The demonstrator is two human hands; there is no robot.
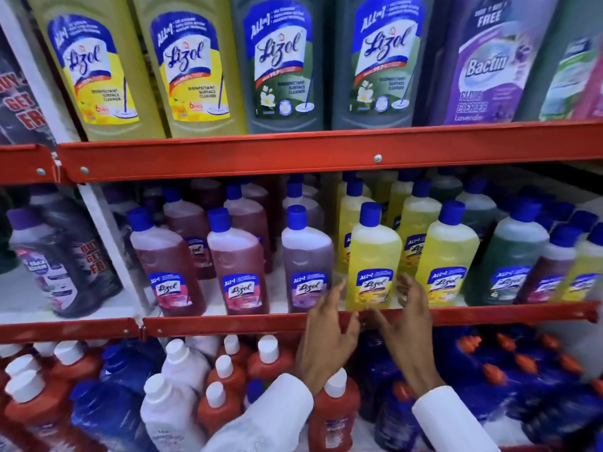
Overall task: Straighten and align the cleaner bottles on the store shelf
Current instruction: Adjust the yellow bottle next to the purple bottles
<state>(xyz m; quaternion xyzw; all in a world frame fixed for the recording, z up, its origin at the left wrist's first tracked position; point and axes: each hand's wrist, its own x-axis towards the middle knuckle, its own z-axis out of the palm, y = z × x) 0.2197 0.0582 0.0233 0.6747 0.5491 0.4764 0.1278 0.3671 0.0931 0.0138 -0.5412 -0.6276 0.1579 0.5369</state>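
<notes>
On the middle shelf (208, 313), the front row runs from a dark bottle (62, 265) at the far left, past a white upright post (107, 243), to two pink cleaner bottles (166, 265) (236, 269) and a purple bottle (306, 265), each with a blue cap and a label facing out. Next comes the yellow bottle (373, 259), standing upright at the front edge of the shelf, just behind the red rail (489, 313).

The left hand (326, 331) rises in front of the rail with its fingers spread and loosely curled, fingertips near the lower left side of the yellow bottle; whether they touch it I cannot tell, and it grips nothing. The right hand (403, 318) is likewise open, fingers curved toward the bottle's lower right side, close to it but not closed around it. Both wrists come out of white sleeves (280, 412).

Further right stand a second yellow bottle (447, 256), a green bottle (509, 259) and more blurred bottles at the edge. Large bottles (284, 63) line the shelf above; red, white and blue bottles (222, 380) crowd the shelf below.
</notes>
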